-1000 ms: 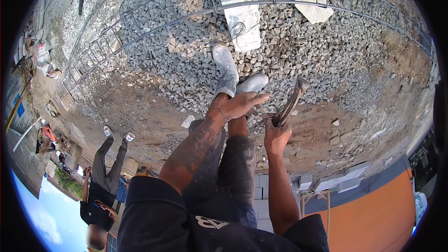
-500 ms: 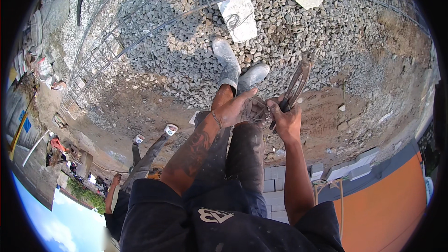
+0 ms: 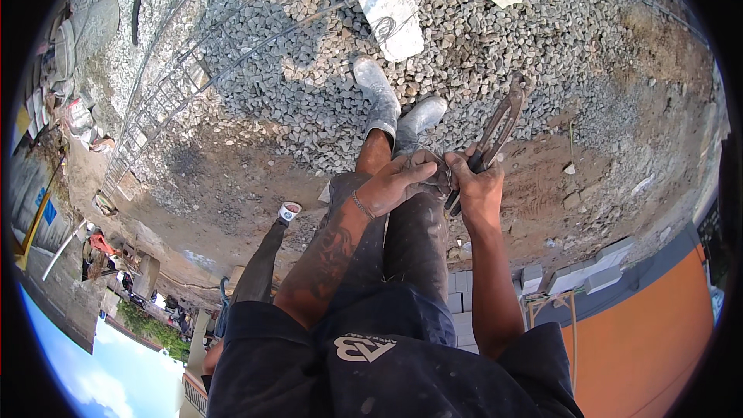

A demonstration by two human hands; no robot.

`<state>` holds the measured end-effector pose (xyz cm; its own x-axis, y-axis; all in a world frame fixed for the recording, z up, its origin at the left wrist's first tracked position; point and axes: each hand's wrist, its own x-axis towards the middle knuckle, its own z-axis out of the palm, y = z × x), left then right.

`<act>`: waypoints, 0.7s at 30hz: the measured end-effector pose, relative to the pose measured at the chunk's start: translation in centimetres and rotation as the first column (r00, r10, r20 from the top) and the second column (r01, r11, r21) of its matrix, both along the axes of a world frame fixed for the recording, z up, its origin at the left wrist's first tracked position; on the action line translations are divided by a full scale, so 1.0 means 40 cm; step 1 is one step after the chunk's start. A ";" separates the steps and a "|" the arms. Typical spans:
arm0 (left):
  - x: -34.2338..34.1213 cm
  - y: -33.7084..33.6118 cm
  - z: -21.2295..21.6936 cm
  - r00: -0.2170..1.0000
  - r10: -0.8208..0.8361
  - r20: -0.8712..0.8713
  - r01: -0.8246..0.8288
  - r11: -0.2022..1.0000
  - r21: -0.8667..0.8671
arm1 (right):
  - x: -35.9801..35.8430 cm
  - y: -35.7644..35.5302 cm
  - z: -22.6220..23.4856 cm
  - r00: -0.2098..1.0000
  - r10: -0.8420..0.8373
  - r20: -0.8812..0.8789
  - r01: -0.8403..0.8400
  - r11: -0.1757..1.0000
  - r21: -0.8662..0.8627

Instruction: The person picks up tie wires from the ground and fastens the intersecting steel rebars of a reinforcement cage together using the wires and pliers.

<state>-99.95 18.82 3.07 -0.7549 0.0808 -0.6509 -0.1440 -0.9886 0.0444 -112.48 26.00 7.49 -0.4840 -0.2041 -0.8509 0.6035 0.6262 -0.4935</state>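
My left hand (image 3: pixel 402 179) is closed in front of my thighs, fingers curled round a small bundle of thin wire (image 3: pixel 439 176). Much of that wire is hidden by the fingers. Close beside it on the right, my right hand (image 3: pixel 478 186) grips a pair of rusty pincers (image 3: pixel 503 125) by the black-covered handles. The jaws point away from me, up and to the right. My right thumb and forefinger reach toward the wire, and I cannot tell whether they pinch an end of it.
A long rebar cage (image 3: pixel 309 19) curves across the gravel (image 3: pixel 279 70) beyond my boots (image 3: pixel 379 97). Two pale slabs, one a long concrete slab (image 3: pixel 395 27), lie there. Another person's leg (image 3: pixel 259 263) is close on my left. Grey blocks (image 3: pixel 592 271) line the orange wall (image 3: pixel 642 333).
My left hand has closed further round the wire and moved nearer my right hand. The pincers have shifted slightly right. The other person on my left has come closer behind my arm.
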 end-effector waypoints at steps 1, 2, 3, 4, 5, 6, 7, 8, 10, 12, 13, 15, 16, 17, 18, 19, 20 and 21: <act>-0.008 0.003 0.009 0.983 -0.012 0.186 0.028 0.996 -0.086 | 0.000 0.008 -0.001 1.000 -0.003 -0.001 0.003 1.000 0.001; -0.007 0.001 0.006 0.982 -0.015 0.188 0.032 0.996 -0.089 | 0.004 0.016 -0.004 0.998 0.061 -0.035 -0.060 0.998 0.023; -0.005 0.000 -0.006 0.981 -0.070 0.180 0.101 0.980 -0.169 | 0.008 0.025 -0.007 0.990 0.126 -0.067 -0.123 0.991 0.047; -0.003 -0.001 -0.011 0.976 -0.126 0.175 0.167 0.955 -0.247 | 0.013 0.035 -0.012 0.990 0.121 -0.066 -0.119 0.992 0.045; 0.000 0.002 -0.012 0.976 -0.129 0.177 0.171 0.954 -0.246 | 0.016 0.040 -0.014 0.985 0.136 -0.110 -0.135 0.991 0.020; 0.004 0.003 -0.012 1.000 -0.008 -0.003 0.008 0.998 -0.058 | 0.017 0.043 -0.013 0.977 0.149 -0.155 -0.152 0.988 -0.005; 0.010 0.004 -0.013 0.977 0.149 -0.153 -0.124 0.980 0.158 | 0.013 0.047 -0.007 0.977 0.145 -0.154 -0.148 0.989 -0.005; 0.013 -0.003 -0.008 0.978 0.145 -0.152 -0.120 0.980 0.158 | -0.002 0.018 0.024 0.997 0.042 -0.062 -0.045 0.998 -0.044; 0.016 -0.017 0.001 0.954 0.209 -0.214 -0.149 0.952 0.268 | -0.010 0.037 0.007 0.999 -0.011 0.042 0.014 0.996 -0.089; 0.012 -0.018 0.001 0.965 0.127 -0.228 -0.073 0.970 0.231 | -0.017 0.027 0.017 0.998 -0.006 0.065 0.014 0.992 -0.122; 0.011 -0.018 0.001 0.970 0.047 -0.239 0.000 0.981 0.195 | -0.018 0.025 0.022 0.996 0.003 0.089 0.010 0.988 -0.154; 0.009 -0.011 -0.003 0.976 0.005 -0.217 0.034 0.984 0.176 | -0.016 0.040 0.021 0.997 0.058 0.053 -0.049 0.987 -0.156; 0.008 -0.008 -0.005 0.981 -0.034 -0.193 0.065 0.985 0.158 | -0.016 0.046 0.021 0.993 0.115 0.019 -0.111 0.981 -0.156; 0.008 -0.011 -0.005 0.981 -0.037 -0.191 0.067 0.985 0.156 | -0.016 0.043 0.026 0.993 0.112 0.021 -0.108 0.981 -0.159; 0.007 -0.014 -0.006 0.990 -0.082 -0.110 0.099 0.983 0.152 | -0.020 0.037 0.034 0.989 0.142 0.032 -0.133 0.972 -0.195; 0.007 -0.017 -0.004 0.992 -0.127 -0.029 0.130 0.980 0.150 | -0.021 0.032 0.039 0.984 0.172 0.041 -0.159 0.960 -0.232; -0.001 -0.015 0.003 0.991 -0.128 -0.034 0.132 0.980 0.152 | -0.020 0.037 0.034 0.985 0.171 0.037 -0.158 0.960 -0.229; -0.010 -0.013 0.012 0.991 -0.131 -0.011 0.132 0.987 0.097 | -0.018 0.045 0.025 0.988 0.134 0.075 -0.114 0.966 -0.230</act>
